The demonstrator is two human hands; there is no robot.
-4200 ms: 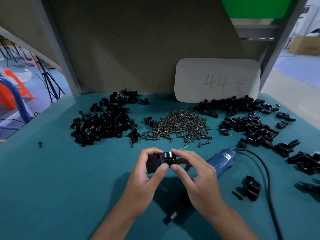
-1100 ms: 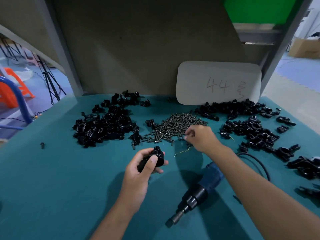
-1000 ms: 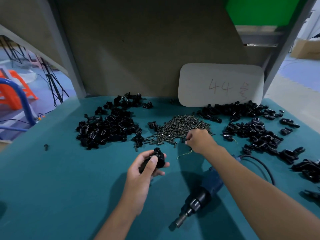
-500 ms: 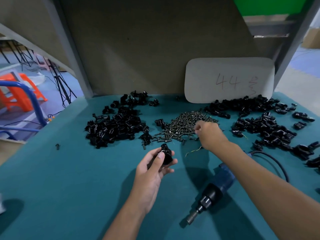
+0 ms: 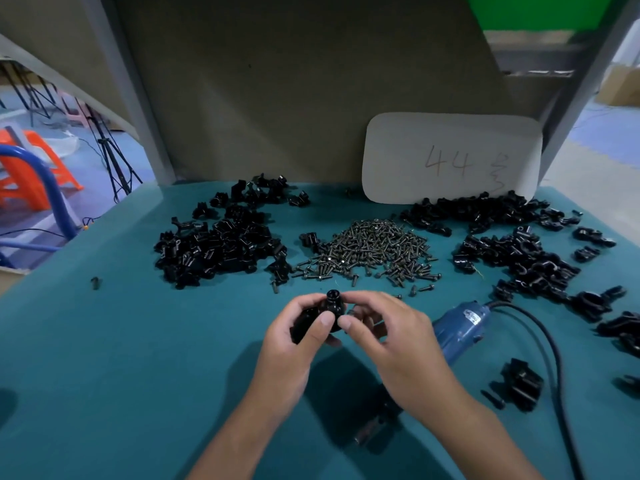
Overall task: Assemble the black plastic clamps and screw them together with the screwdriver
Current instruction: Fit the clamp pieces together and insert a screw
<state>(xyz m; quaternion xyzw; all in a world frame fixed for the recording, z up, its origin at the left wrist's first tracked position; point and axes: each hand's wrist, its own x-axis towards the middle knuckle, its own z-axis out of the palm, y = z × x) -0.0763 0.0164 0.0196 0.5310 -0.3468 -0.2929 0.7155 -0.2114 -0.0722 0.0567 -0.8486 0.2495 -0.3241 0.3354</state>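
Both hands meet above the teal table (image 5: 104, 358), just in front of the screw pile (image 5: 370, 251). My left hand (image 5: 294, 344) curls around a black plastic clamp (image 5: 323, 315), thumb on its side, round socket upward. My right hand (image 5: 388, 341) brings pinched fingertips to it (whether they hold a screw, I cannot tell). Small, rigid and smooth, it looks light and likely to slip, so gripping its flat flanks seems wisest. Just right lies the blue electric screwdriver (image 5: 457, 327).
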